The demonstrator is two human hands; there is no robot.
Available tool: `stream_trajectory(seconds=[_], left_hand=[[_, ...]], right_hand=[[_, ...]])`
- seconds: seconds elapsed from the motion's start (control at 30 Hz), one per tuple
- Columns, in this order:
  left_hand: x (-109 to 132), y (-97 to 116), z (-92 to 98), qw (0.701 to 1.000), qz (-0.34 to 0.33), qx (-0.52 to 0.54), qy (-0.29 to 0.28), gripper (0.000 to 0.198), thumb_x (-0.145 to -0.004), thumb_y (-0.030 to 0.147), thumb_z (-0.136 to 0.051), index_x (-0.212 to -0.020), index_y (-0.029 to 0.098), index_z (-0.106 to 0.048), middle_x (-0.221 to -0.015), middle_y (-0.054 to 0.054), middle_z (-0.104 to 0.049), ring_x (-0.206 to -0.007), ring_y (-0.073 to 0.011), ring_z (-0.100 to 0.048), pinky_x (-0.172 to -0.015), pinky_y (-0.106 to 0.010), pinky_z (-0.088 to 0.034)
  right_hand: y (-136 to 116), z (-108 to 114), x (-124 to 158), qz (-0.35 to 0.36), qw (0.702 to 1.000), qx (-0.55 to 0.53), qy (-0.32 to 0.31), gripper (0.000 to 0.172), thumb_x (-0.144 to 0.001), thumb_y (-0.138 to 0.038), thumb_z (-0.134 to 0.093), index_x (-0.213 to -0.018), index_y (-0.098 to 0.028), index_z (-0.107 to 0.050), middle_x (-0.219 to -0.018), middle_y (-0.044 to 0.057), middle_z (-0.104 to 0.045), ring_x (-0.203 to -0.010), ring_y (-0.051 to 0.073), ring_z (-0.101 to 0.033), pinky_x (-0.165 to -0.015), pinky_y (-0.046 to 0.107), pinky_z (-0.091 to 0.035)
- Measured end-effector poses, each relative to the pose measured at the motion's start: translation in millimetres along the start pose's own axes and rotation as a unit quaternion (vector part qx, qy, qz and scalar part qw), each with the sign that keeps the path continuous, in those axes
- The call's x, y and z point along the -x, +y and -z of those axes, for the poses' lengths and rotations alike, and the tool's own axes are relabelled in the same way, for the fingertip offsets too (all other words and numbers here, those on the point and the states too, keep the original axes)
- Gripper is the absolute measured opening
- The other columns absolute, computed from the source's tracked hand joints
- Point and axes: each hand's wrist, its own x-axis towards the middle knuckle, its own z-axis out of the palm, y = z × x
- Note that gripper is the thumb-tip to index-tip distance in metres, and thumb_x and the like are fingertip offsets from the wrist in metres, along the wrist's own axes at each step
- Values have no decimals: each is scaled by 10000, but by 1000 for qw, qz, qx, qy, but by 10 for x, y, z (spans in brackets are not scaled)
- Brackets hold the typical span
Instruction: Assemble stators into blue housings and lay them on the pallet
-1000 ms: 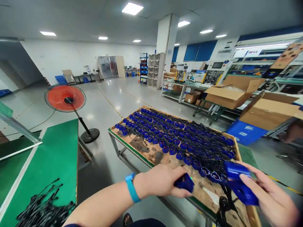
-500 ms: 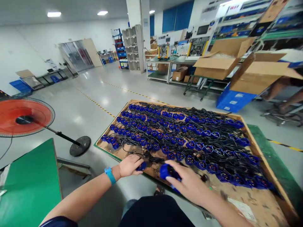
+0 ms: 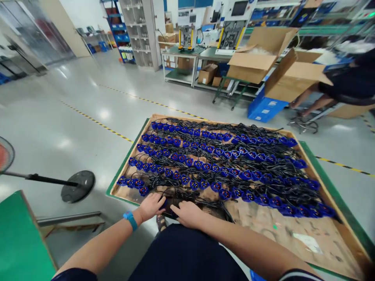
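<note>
Rows of blue round housings (image 3: 198,164) with coloured insides and black cables lie in a shallow wooden tray (image 3: 246,230). At the tray's near edge, my left hand (image 3: 150,206) curls its fingers over a blue housing (image 3: 164,203), mostly hidden by them. Close to its right, my right hand (image 3: 187,214) points left with bent fingers and thumb closed around a blue piece that is almost covered. Black cables (image 3: 216,207) trail to the right behind this hand.
A green table (image 3: 23,234) and a fan base (image 3: 78,186) stand to the left. Beyond the tray are cardboard boxes (image 3: 295,76) on blue crates (image 3: 266,107), workbenches with machines (image 3: 187,37), and a seated person (image 3: 351,78) at right. Striped tape (image 3: 96,121) marks the floor.
My right hand has moved left and down, bringing the blue housing it held close to my left hand. The view has turned to the right and tilted down.
</note>
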Motion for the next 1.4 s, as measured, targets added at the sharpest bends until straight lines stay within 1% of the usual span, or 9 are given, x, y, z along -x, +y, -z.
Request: stream_trajectory(seconds=[0.17, 0.37, 0.5, 0.6, 0.77, 0.97, 1.07, 1.2, 1.4], left_hand=[[-93, -8, 48, 998, 67, 13, -17, 442, -966, 387, -540, -1328, 135, -520, -1120, -169, -603, -1001, -309, -578, -805, -424, -468], [2, -47, 159, 997, 46, 31, -49, 411, -975, 428, -537, -1286, 160, -545, -1056, -128, -606, -963, -282, -575, -789, -395, -455], [62, -152, 217, 997, 34, 38, -65, 378, -952, 378, -583, -1270, 176, -544, -1021, -105, -597, -953, -274, -570, -785, -386, -455], [76, -183, 247, 996, 23, 40, -75, 360, -926, 336, -622, -1251, 199, -553, -1017, -91, -599, -941, -263, -572, -780, -376, -457], [-65, -153, 201, 996, 45, 32, -64, 404, -959, 370, -555, -1306, 164, -533, -1063, -128, -602, -974, -287, -572, -799, -409, -469], [-328, -173, 150, 996, 71, 31, -41, 497, -946, 423, -568, -1345, 131, -517, -1062, -146, -604, -999, -316, -562, -822, -443, -474], [-273, -162, 171, 997, 58, 43, -36, 495, -939, 417, -585, -1347, 145, -517, -1097, -146, -608, -1010, -307, -560, -840, -437, -474], [-59, -98, 184, 997, 35, 57, -39, 467, -936, 410, -596, -1323, 156, -536, -1086, -135, -616, -991, -291, -567, -831, -415, -473], [-2, -156, 173, 997, 22, 63, -39, 493, -925, 419, -612, -1339, 164, -527, -1076, -130, -614, -982, -289, -561, -824, -412, -466]], right_hand=[[-23, 76, -153, 5, 1000, 6, -23, 551, -926, -381, -598, -1427, -185, -474, -1040, 161, -691, -973, 298, -647, -781, 365, -510], [-104, 334, -166, -6, 991, -131, -14, 526, -942, -442, -571, -1418, -246, -460, -1058, 90, -701, -970, 248, -663, -849, 330, -481], [-181, 290, -351, 6, 976, -213, -35, 513, -926, -481, -593, -1390, -296, -474, -1113, 58, -710, -1001, 236, -677, -842, 310, -477], [-203, 158, -447, -12, 983, -173, -56, 500, -907, -459, -621, -1356, -270, -506, -1083, 75, -720, -955, 245, -685, -798, 313, -488], [-119, 44, -371, -52, 998, -34, -22, 470, -939, -363, -588, -1378, -216, -505, -1056, 147, -696, -969, 294, -643, -800, 381, -498], [85, 54, -167, -75, 997, -12, -14, 467, -947, -341, -598, -1384, -206, -502, -1063, 147, -674, -1038, 301, -591, -868, 412, -479], [116, 60, -56, -92, 996, -13, -17, 491, -925, -330, -635, -1383, -219, -500, -1063, 132, -669, -1040, 292, -584, -871, 394, -470], [79, 142, 45, -85, 995, -43, -9, 496, -933, -331, -613, -1399, -216, -487, -1058, 125, -666, -1029, 292, -588, -865, 389, -468], [-36, 219, -197, 8, 992, -128, -12, 500, -935, -402, -612, -1396, -258, -484, -1047, 70, -688, -979, 241, -616, -862, 335, -470]])
